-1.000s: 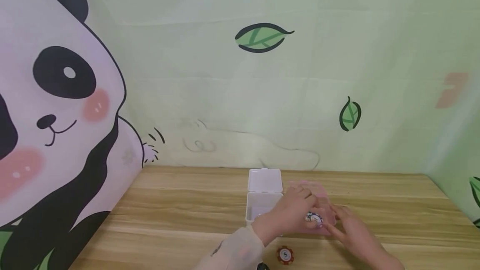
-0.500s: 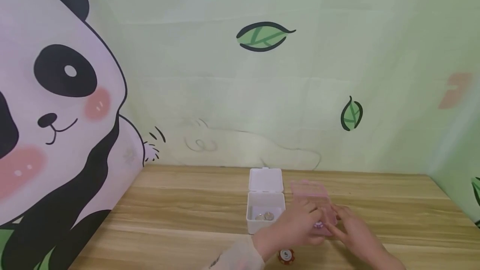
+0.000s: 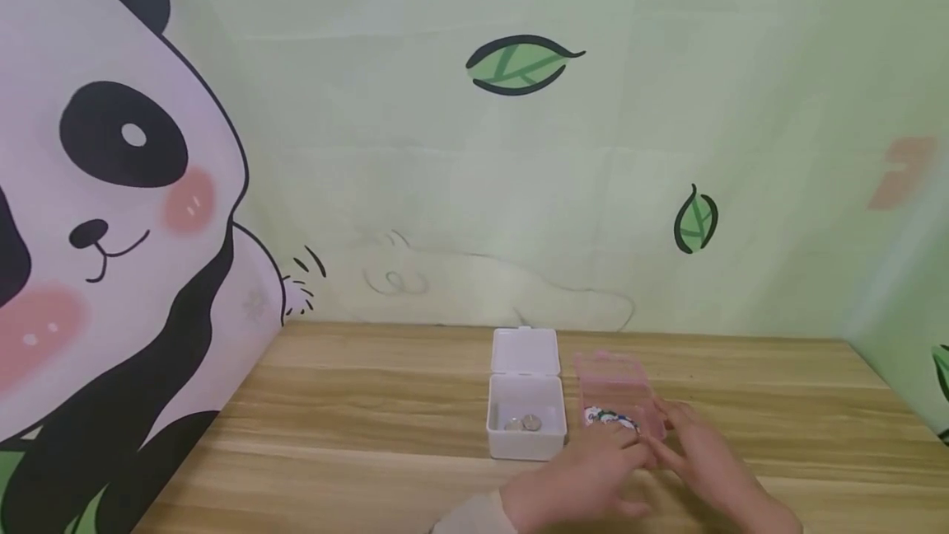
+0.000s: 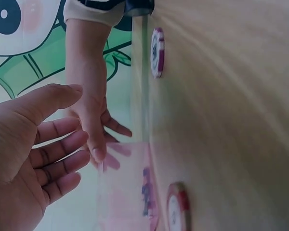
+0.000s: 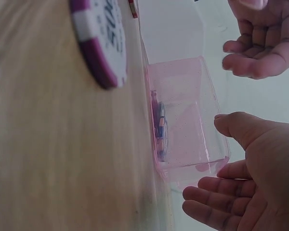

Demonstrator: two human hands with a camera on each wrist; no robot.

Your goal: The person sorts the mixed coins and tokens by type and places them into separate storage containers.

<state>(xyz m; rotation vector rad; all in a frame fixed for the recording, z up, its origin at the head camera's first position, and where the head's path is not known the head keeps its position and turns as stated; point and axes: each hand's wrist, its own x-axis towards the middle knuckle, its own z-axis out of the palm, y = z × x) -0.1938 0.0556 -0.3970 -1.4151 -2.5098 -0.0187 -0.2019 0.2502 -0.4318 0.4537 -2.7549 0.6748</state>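
Observation:
Over the table just in front of the pink box, my left hand (image 3: 582, 476) has its fingers loosely bent and holds nothing; its palm (image 4: 14, 183) shows in the left wrist view. The see-through pink box (image 3: 619, 394) stands with its lid tipped back. Several poker chips (image 3: 611, 417) lie inside, partly covered by my left fingers. My right hand (image 3: 704, 456) holds the box's near right corner, its thumb (image 5: 241, 126) on one wall and fingers by the adjoining one. On the table are a red-edged chip (image 4: 177, 209) and a purple-and-white chip (image 5: 103, 41).
Left of the pink box stands a white box (image 3: 526, 445), lid folded back, with coins (image 3: 530, 423) on its floor. Wood-grain table (image 3: 356, 410) extends to both sides. A printed cloth (image 3: 415, 188) with a panda and leaves hangs behind.
My left hand has moved out of the pink box toward the near side, uncovering the chips within and the coins. The right hand stays at the box's corner.

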